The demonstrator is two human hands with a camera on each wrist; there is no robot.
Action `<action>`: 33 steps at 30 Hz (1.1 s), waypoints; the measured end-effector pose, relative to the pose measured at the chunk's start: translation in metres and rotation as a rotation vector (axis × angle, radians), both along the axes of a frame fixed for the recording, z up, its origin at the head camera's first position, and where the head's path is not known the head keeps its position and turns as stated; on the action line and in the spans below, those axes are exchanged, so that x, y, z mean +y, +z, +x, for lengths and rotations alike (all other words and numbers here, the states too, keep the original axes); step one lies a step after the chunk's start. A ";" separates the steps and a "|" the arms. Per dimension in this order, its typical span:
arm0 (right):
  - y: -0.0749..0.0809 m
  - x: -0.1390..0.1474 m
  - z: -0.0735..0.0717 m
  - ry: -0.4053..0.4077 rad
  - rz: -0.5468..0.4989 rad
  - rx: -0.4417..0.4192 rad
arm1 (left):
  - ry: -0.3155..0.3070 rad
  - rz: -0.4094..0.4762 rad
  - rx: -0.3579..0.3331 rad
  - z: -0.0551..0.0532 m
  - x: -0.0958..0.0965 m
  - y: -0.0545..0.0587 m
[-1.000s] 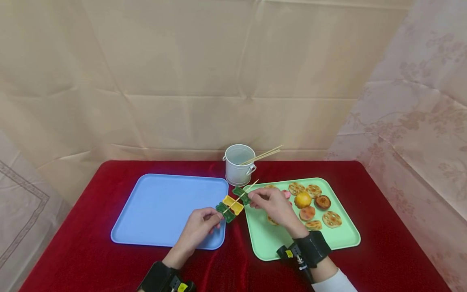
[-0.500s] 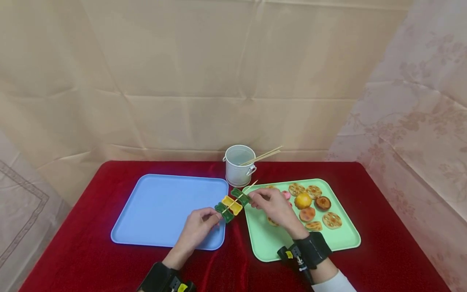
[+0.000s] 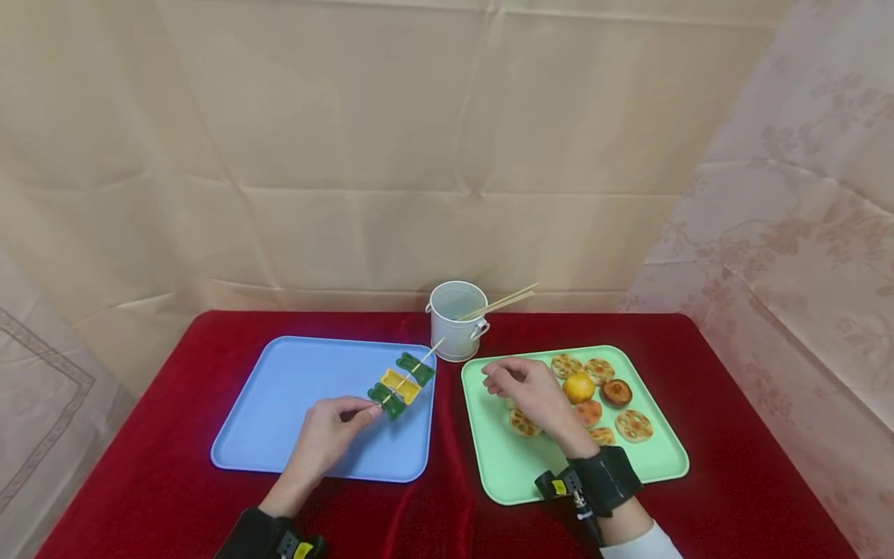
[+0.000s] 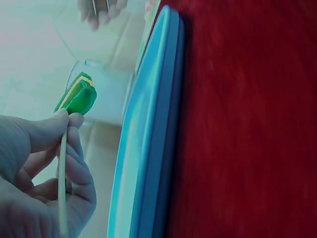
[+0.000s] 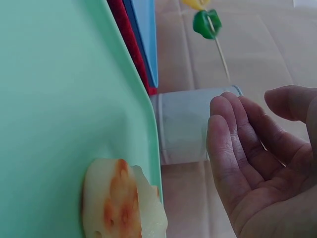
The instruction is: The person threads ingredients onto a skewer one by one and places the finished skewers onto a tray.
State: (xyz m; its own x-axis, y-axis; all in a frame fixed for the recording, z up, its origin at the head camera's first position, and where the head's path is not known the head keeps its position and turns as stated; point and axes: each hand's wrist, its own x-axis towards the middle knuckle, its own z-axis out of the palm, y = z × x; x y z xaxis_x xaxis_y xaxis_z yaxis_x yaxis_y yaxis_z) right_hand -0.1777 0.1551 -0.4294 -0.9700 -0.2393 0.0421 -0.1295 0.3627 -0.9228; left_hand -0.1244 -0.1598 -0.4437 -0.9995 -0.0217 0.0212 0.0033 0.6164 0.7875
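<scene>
In the head view my left hand (image 3: 325,436) pinches a thin wooden skewer (image 3: 436,346) over the blue tray (image 3: 279,419). Threaded on it are a green pepper-like piece (image 3: 386,401), a yellow piece (image 3: 401,387) and another green piece (image 3: 416,369) nearer the tip. The left wrist view has the skewer's bare lower end (image 4: 62,183) running down across the palm. My right hand (image 3: 534,396) hovers over the green tray (image 3: 499,473), fingers loosely bent. Nothing lies between its thumb and fingers in the right wrist view.
Lotus root slices (image 3: 634,426), a mushroom (image 3: 617,393) and a yellow ball (image 3: 579,387) lie on the green tray, among other pieces. A white bucket (image 3: 457,334) with several skewers (image 3: 499,303) stands behind the trays. Red cloth (image 3: 447,481) covers the table.
The right hand has let go of the upper green piece and stays over the green tray. The left hand has carried the skewer leftward, over the blue tray.
</scene>
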 end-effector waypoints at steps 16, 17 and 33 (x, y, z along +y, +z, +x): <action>0.000 -0.001 0.000 -0.025 -0.028 -0.041 | 0.107 -0.278 0.009 0.004 -0.076 0.010; 0.000 -0.001 0.000 -0.024 -0.025 -0.040 | 0.107 -0.298 0.014 0.005 -0.080 0.010; 0.001 0.000 0.000 -0.002 -0.017 -0.016 | 0.055 -0.448 -0.045 -0.006 -0.124 0.012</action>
State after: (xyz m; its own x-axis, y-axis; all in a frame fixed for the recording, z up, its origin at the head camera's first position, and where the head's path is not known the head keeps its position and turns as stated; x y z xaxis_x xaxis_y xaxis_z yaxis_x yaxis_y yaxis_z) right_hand -0.1774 0.1550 -0.4289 -0.9711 -0.2367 0.0305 -0.1139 0.3472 -0.9308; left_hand -0.1306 -0.2834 -0.4321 -0.9973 -0.0733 -0.0032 -0.0672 0.8946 0.4418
